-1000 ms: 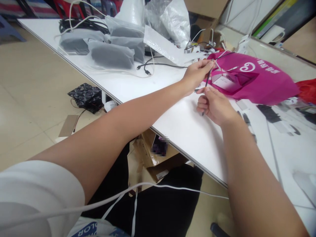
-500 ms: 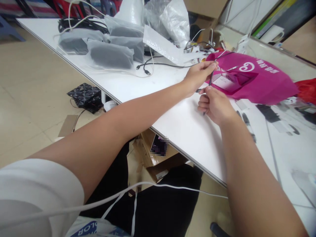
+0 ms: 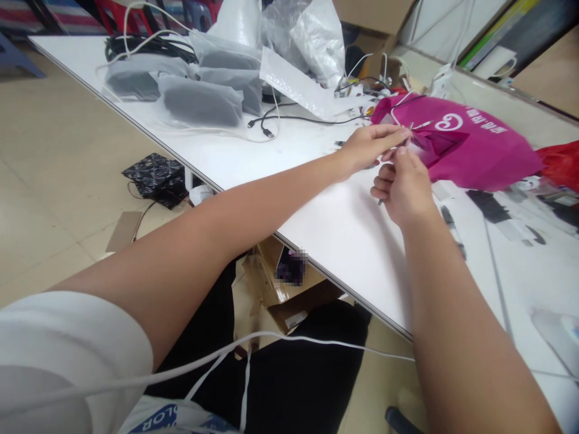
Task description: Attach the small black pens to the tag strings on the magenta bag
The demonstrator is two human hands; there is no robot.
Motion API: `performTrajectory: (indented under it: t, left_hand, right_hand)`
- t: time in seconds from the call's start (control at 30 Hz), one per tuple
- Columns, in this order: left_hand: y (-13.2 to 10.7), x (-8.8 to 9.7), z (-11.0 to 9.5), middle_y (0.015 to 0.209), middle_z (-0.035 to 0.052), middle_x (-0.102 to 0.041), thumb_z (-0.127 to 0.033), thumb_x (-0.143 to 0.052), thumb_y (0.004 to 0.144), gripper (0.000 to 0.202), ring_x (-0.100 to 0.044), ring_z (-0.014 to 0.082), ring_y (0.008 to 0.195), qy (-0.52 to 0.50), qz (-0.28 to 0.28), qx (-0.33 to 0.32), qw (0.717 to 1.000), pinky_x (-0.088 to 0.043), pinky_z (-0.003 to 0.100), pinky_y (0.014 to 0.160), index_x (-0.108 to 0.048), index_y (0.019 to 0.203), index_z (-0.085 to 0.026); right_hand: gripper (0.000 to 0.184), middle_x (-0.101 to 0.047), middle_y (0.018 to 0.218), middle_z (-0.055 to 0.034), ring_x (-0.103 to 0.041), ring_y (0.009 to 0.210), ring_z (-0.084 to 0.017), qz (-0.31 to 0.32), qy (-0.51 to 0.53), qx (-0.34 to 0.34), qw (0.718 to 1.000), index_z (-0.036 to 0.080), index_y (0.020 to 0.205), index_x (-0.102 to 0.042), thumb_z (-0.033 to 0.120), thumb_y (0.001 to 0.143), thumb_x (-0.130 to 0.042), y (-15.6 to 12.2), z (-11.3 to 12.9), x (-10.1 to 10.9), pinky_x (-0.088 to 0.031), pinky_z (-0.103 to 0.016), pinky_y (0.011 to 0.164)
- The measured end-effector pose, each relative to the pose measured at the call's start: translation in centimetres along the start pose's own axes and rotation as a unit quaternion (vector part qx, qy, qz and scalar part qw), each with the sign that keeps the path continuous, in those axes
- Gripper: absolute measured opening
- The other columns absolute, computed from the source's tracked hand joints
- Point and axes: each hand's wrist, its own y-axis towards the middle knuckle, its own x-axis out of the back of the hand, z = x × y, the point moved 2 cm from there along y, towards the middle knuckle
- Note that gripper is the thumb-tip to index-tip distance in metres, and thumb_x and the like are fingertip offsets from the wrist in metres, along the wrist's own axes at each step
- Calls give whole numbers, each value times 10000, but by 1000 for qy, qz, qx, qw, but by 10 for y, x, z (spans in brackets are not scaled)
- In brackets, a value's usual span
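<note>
a thin dark cable [image 3: 381, 201] is gripped in the closed right hand [image 3: 404, 187], its end poking out below the fist, while its upper part is pinched by the left hand [image 3: 368, 146] just beside the pink bag [image 3: 470, 150].

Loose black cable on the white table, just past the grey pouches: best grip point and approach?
Judging by its pose, take the black cable on the straight run lying flat on the white table, between its curled plug end and the magenta bag. Come from above with a fingertip pinch across the cable: that stretch looks bare, while the ends sit near the grey pouches and other cords.
</note>
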Motion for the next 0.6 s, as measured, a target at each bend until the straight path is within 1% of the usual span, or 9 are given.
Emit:
performTrajectory:
  t: [0.07,0.13,0.2,0.23,0.27,0.33,0.43,0.53,0.6]
  left_hand:
    - [5,9,-1,1214,105,-951,-490,-810,1298,242,-769,274,1204,23,-16,1,1000,-659,484,1072,-838,1262,-252]
    - [13,26,-1,1329,110,-961,-455,-747,1321,226,-753,296,1300,50,-57,-11,997,-644,515,1120,-838,1271,-255]
    - [20,45,0,1225,104,-956,-426,-677,1338,247,-699,321,1326,131,-98,-45,986,-613,603,1211,-849,1212,-301]
    - [22,54,1,1131,96,-940,-412,-678,1328,256,-666,333,1326,195,-101,-64,973,-590,649,1252,-860,1162,-344]
    - [22,61,2,1094,93,-929,-401,-678,1317,272,-645,340,1326,263,-90,-78,958,-573,675,1280,-874,1131,-380]
    - [20,70,5,1201,92,-934,-313,-653,1271,282,-670,339,1317,371,-80,-86,921,-582,673,1296,-902,1149,-364]
    - [8,69,9,1413,80,-925,-183,-649,1141,325,-761,327,1316,446,-45,-84,890,-619,601,1307,-924,1246,-321]
    - [-2,56,11,1554,77,-911,-197,-649,1135,389,-757,330,1479,499,14,-100,861,-587,527,1378,-941,1351,-336]
    - [-6,46,12,1621,103,-897,-206,-658,1140,406,-714,360,1594,533,50,-110,837,-544,555,1421,-945,1411,-298]
  right_hand:
    - [523,-195,696,93,-168,543,-149,-15,7,5,1000,346,972,-550,695,1136,-904,1,0,4,-169,-294,447]
    - [515,-204,689,93,-161,539,-149,-34,10,9,999,350,973,-552,691,1133,-904,3,-1,9,-150,-295,443]
    - [524,-217,691,91,-156,541,-140,-65,7,21,998,338,952,-535,675,1135,-893,6,-2,15,-136,-289,456]
    - [524,-225,692,90,-157,548,-136,-82,4,28,996,332,943,-526,666,1140,-878,7,-3,18,-137,-283,468]
    - [524,-232,690,88,-158,557,-136,-96,1,34,995,328,940,-517,664,1142,-865,8,-5,20,-143,-282,477]
    - [534,-240,681,85,-165,577,-147,-107,-6,35,994,335,949,-505,690,1131,-861,10,-7,25,-165,-299,490]
    - [555,-233,681,76,-172,601,-169,-105,-22,43,993,355,963,-503,745,1108,-871,10,-9,28,-196,-350,520]
    - [532,-242,700,67,-178,619,-182,-119,-43,62,990,362,956,-513,765,1116,-822,8,-9,28,-204,-375,578]
    - [538,-254,710,61,-197,631,-195,-123,-58,63,989,366,958,-512,792,1121,-798,7,-9,26,-222,-387,610]
